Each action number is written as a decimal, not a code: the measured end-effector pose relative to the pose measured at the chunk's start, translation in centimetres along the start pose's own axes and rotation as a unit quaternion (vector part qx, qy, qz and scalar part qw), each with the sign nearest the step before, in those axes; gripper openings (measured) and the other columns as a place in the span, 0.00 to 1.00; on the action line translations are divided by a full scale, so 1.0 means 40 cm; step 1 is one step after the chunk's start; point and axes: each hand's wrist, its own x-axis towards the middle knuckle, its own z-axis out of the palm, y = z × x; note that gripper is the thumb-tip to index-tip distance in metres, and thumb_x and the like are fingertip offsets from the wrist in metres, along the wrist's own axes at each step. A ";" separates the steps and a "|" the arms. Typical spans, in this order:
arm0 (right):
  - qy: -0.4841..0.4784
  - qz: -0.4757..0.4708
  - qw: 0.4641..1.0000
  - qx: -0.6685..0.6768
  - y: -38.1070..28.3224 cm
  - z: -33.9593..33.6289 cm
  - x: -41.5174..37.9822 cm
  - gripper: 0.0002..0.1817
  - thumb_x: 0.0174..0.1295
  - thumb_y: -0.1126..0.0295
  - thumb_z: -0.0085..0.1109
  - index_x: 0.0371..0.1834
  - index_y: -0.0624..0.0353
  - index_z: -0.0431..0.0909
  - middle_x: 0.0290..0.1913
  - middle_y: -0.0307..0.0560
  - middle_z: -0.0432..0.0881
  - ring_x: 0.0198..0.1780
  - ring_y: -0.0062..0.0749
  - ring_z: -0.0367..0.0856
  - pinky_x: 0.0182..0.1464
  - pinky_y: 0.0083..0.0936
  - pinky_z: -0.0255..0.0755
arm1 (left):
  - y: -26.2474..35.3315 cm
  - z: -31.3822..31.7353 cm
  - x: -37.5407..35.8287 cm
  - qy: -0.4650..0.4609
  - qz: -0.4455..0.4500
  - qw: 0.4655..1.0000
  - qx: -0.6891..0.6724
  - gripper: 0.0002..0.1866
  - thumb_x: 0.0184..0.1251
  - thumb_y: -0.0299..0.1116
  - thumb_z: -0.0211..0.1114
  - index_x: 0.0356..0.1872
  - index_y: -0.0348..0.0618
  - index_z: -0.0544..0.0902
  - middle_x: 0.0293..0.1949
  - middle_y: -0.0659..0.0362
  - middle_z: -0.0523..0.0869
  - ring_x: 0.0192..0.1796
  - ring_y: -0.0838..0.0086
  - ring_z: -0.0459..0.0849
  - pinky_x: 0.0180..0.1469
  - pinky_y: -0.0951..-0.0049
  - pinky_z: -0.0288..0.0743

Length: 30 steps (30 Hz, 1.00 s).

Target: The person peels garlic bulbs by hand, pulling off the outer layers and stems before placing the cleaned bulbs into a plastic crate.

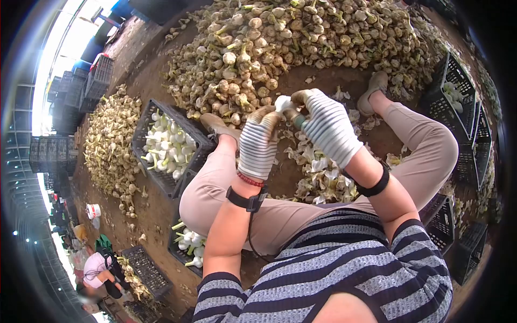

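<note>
A white, peeled garlic bulb (283, 103) is held up in front of me between both hands. My left hand (259, 141), in a striped work glove with brown-stained fingertips, is closed with its fingers pinched on the bulb's left side. My right hand (329, 125), gloved the same way, has its fingers curled at the bulb's right side. A greenish band (299, 120) shows by the right thumb; I cannot make out what it is. Below the hands, loose garlic skins (318, 175) lie on the ground between my legs.
A large heap of unpeeled garlic (301, 32) lies ahead, and another pile (110, 145) to the left. A black crate (141, 132) of white garlic stands by my left leg. More crates (467, 97) stand at right. Another person (98, 269) works at lower left beside a crate (146, 272).
</note>
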 end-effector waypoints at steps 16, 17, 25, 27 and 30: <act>0.001 0.038 0.999 -0.008 0.137 0.077 0.044 0.08 0.57 0.74 0.60 0.38 0.62 0.75 0.39 0.59 0.81 0.42 0.55 0.80 0.44 0.40 0.75 | -0.025 -0.012 -0.003 0.052 -0.108 0.980 -0.157 0.08 0.60 0.15 0.63 0.37 0.40 0.82 0.42 0.56 0.85 0.43 0.70 0.83 0.49 0.73 0.76; -0.038 0.087 0.995 -0.006 0.170 0.073 0.044 0.08 0.57 0.73 0.60 0.38 0.63 0.75 0.41 0.60 0.81 0.42 0.56 0.80 0.45 0.40 0.75 | -0.030 -0.011 -0.005 0.053 -0.107 0.981 -0.155 0.08 0.60 0.15 0.63 0.37 0.40 0.82 0.42 0.56 0.85 0.43 0.70 0.83 0.49 0.73 0.76; -0.222 0.036 0.972 0.068 0.254 0.090 0.008 0.20 0.56 0.82 0.51 0.54 0.62 0.77 0.41 0.62 0.84 0.44 0.55 0.83 0.46 0.39 0.76 | -0.119 -0.121 0.022 0.267 -0.192 0.926 -0.187 0.04 0.65 0.22 0.63 0.38 0.42 0.80 0.40 0.59 0.82 0.43 0.76 0.81 0.49 0.77 0.80; -0.255 0.041 0.964 0.059 0.332 0.153 0.009 0.21 0.56 0.82 0.50 0.54 0.62 0.77 0.43 0.63 0.83 0.46 0.56 0.83 0.47 0.39 0.77 | -0.160 -0.226 0.029 0.419 -0.267 0.742 -0.451 0.08 0.66 0.27 0.64 0.43 0.37 0.78 0.45 0.55 0.82 0.49 0.70 0.82 0.57 0.73 0.81; -0.301 0.022 0.953 -0.031 0.415 0.245 0.027 0.18 0.59 0.71 0.56 0.54 0.61 0.78 0.44 0.64 0.83 0.48 0.56 0.82 0.49 0.40 0.77 | -0.206 -0.330 0.022 0.484 -0.280 0.588 -0.584 0.18 0.63 0.29 0.67 0.50 0.33 0.75 0.50 0.48 0.80 0.57 0.57 0.80 0.62 0.61 0.81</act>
